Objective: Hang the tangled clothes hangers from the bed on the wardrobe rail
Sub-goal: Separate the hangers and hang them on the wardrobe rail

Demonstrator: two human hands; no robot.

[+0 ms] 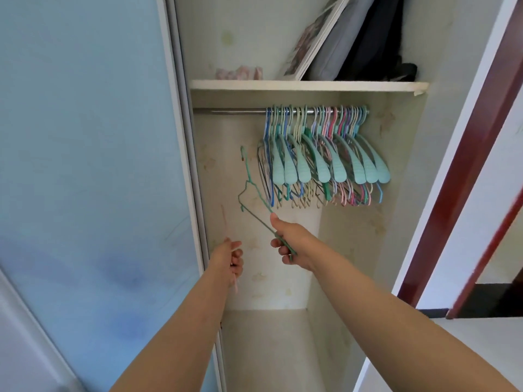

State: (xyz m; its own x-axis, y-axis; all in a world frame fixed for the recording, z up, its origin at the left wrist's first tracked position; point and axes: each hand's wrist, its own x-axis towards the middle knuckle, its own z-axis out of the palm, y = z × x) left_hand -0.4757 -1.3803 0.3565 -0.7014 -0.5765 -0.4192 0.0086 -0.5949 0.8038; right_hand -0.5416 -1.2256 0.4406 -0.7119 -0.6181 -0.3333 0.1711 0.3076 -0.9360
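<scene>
A metal wardrobe rail [232, 110] runs under a shelf, and several coloured hangers [319, 154] crowd its right half. My right hand [288, 239] is shut on the bottom bar of a thin green hanger [249, 190], held tilted with its hook pointing up, below the bare left part of the rail. My left hand [230, 257] is shut on a thin pink hanger [225, 222], which is blurred and runs up along the wardrobe's left edge. The bed is out of view.
A blue sliding door [85, 165] stands at the left. The shelf [308, 85] above the rail carries a framed picture [314, 38], folded grey and black fabric and small pink items. A dark red door frame [458, 165] is at the right.
</scene>
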